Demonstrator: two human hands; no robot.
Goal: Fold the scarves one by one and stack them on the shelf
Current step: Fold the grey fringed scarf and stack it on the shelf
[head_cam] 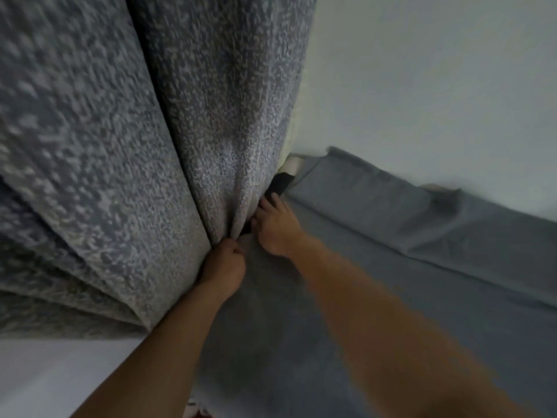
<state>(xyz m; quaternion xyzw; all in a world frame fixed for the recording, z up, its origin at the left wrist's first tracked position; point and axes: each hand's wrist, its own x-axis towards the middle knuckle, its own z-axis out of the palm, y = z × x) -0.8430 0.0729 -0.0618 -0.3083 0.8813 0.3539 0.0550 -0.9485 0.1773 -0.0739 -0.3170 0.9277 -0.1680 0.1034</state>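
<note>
Head view, blurred throughout. A large speckled grey-and-white fabric (126,152), heavy in texture, is hanging in deep folds over the left half of the view, its folds gathering to a point near the middle. Whether this is a scarf or a curtain cannot be told from the frame.

The left hand (224,268) is sitting at the gathered point of the speckled fabric, fingers curled into a fist and gripping the fabric's lower folds; the fabric is rising up and away to the left from this hand.

The right hand (275,227) is lying just beside the left hand, to its right and slightly farther out, palm down with fingers extended toward the fabric's right edge. The fingertips are reaching into the shadowed gap behind the fold; whether they are pinching anything there cannot be told. A small black object (278,185) is showing just beyond those fingertips, partly hidden by the fabric, and its identity is unclear.

A plain grey cloth (391,267) is spreading flat beneath both forearms across the lower right of the view, its far edge bunching in a raised fold against the pale wall (437,86). A white surface (60,372) is showing at the lower left, under the hanging fabric's bottom edge
</note>
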